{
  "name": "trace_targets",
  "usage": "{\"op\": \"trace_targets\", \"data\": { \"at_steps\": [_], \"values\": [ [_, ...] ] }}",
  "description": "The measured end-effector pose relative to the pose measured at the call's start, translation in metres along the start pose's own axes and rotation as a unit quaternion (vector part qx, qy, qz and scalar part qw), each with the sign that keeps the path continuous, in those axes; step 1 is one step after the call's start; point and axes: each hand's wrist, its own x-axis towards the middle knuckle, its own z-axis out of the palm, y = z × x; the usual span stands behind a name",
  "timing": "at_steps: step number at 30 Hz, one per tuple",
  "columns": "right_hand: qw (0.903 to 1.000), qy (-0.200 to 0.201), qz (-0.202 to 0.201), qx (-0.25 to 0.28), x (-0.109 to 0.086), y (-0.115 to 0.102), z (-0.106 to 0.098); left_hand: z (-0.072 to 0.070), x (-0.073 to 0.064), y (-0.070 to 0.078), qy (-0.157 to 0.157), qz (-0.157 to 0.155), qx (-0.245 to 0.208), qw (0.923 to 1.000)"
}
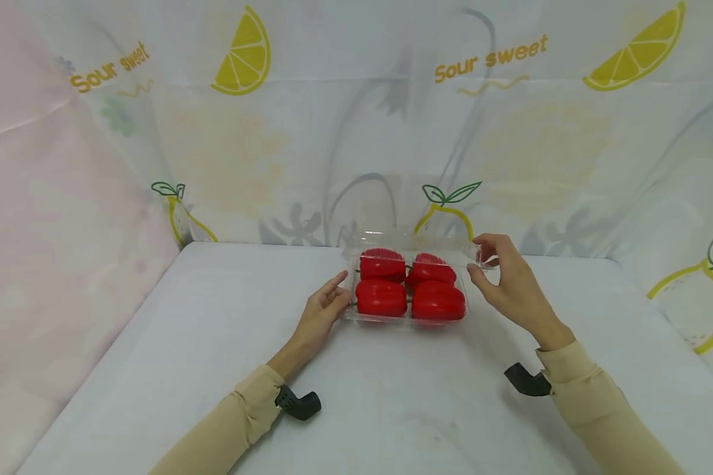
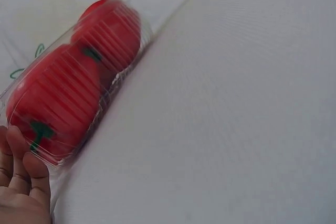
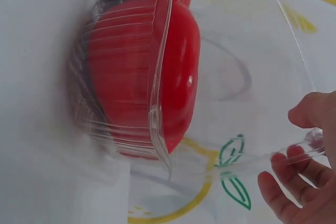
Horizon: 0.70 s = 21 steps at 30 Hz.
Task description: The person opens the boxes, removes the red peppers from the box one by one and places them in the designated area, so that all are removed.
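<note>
Several red bell peppers [image 1: 438,301] with green stems sit in two rows inside a clear plastic clamshell box [image 1: 380,319] near the table's back edge. Its transparent lid [image 1: 416,242] is raised along the back, tilted up. My left hand [image 1: 319,315] touches the box's left side, its fingers fairly straight; in the left wrist view the fingertips [image 2: 18,142] lie against the ribbed end wall. At the right, my right hand [image 1: 515,290] pinches the lid's right corner between thumb and fingers. The right wrist view shows the thumb [image 3: 307,113] at the lid's edge, apart from the box's lower part.
A white-covered table [image 1: 273,277] carries the box. Behind it hangs a cloth backdrop [image 1: 356,119] printed with lemons and lettering, reaching down to the table's back edge. A pink-tinted cloth [image 1: 47,218] stands along the left side.
</note>
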Motion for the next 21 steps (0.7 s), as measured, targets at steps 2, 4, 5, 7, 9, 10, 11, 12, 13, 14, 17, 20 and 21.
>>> {"op": "trace_targets", "data": {
  "at_steps": [2, 4, 5, 7, 9, 10, 11, 12, 13, 14, 17, 20, 21],
  "values": [
    [0.9997, 0.008, 0.015, 0.016, 0.003, 0.002, 0.002, 0.0, 0.0, 0.001, 0.001, 0.002, -0.006, 1.0],
    [0.9989, 0.017, 0.029, 0.033, 0.006, 0.004, 0.004, 0.0, 0.0, 0.0, 0.001, 0.002, -0.015, 0.9999],
    [0.9982, 0.022, 0.035, 0.043, 0.007, 0.005, 0.006, 0.001, 0.0, 0.0, 0.0, 0.005, -0.018, 0.9998],
    [0.9964, 0.028, 0.051, 0.061, 0.01, 0.006, 0.008, 0.0, 0.0, -0.001, -0.003, 0.004, -0.024, 0.9997],
    [0.9942, 0.031, 0.067, 0.078, 0.013, 0.006, 0.009, -0.001, 0.0, -0.001, -0.006, 0.005, -0.03, 0.9995],
    [0.993, 0.03, 0.077, 0.084, 0.015, 0.007, 0.01, -0.001, 0.0, -0.001, -0.008, 0.005, -0.034, 0.9994],
    [0.9915, 0.03, 0.086, 0.092, 0.017, 0.008, 0.01, -0.001, 0.0, -0.001, -0.011, 0.006, -0.035, 0.9993],
    [0.9901, 0.028, 0.096, 0.099, 0.018, 0.009, 0.01, -0.001, 0.0, -0.001, -0.014, 0.006, -0.037, 0.9992],
    [0.9888, 0.025, 0.105, 0.104, 0.019, 0.009, 0.01, -0.001, 0.0, -0.001, -0.016, 0.008, -0.038, 0.9991],
    [0.9872, 0.022, 0.113, 0.111, 0.021, 0.01, 0.01, -0.001, 0.0, -0.001, -0.019, 0.009, -0.038, 0.9991],
    [0.9816, 0.015, 0.13, 0.14, 0.023, 0.014, 0.011, -0.001, 0.0, -0.001, -0.022, 0.011, -0.039, 0.9989],
    [0.9763, 0.015, 0.137, 0.166, 0.026, 0.016, 0.014, -0.001, 0.0, -0.001, -0.018, 0.013, -0.037, 0.9991],
    [0.9744, 0.015, 0.14, 0.176, 0.026, 0.017, 0.015, -0.001, -0.001, -0.001, -0.016, 0.014, -0.036, 0.9991]
  ]
}}
